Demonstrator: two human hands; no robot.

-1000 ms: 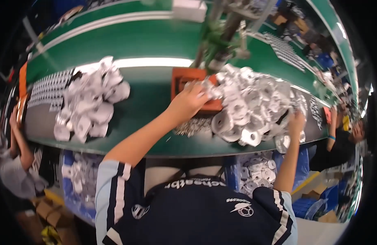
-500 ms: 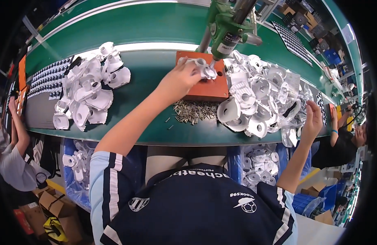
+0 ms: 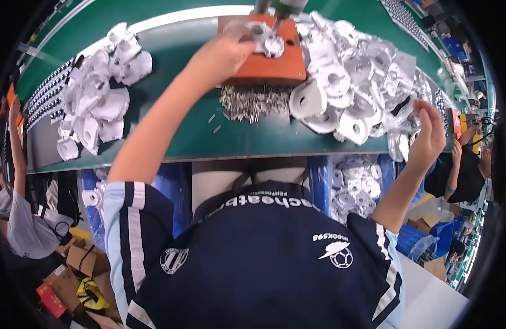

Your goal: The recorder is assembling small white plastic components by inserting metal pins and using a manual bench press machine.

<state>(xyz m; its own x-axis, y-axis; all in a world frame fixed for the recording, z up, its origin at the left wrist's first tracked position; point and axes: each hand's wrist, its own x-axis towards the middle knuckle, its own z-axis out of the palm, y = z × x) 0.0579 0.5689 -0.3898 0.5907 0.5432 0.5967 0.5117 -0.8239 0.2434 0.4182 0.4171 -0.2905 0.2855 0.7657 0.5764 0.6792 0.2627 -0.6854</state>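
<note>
On an orange block, a white plastic part with round collars lies under a green press, which is mostly cut off by the upper edge of the picture. My left hand has its fingers closed on the left side of this part; the fingertips are a little blurred. Many small metal pins lie heaped against the block's near side. My right hand is raised near the table's front edge, beside the right-hand pile of white parts. Its fingers are loosely bent and apart, with nothing visible in them.
Another pile of white parts stands on the left, next to a tray of small dark-and-silver pieces. Below the table edge, blue lined bins hold more white parts. Other people work at both sides.
The whole scene sits higher in the picture, so the press is now mostly cut off. My left hand stays on the white part; my right hand remains raised beside the pile.
</note>
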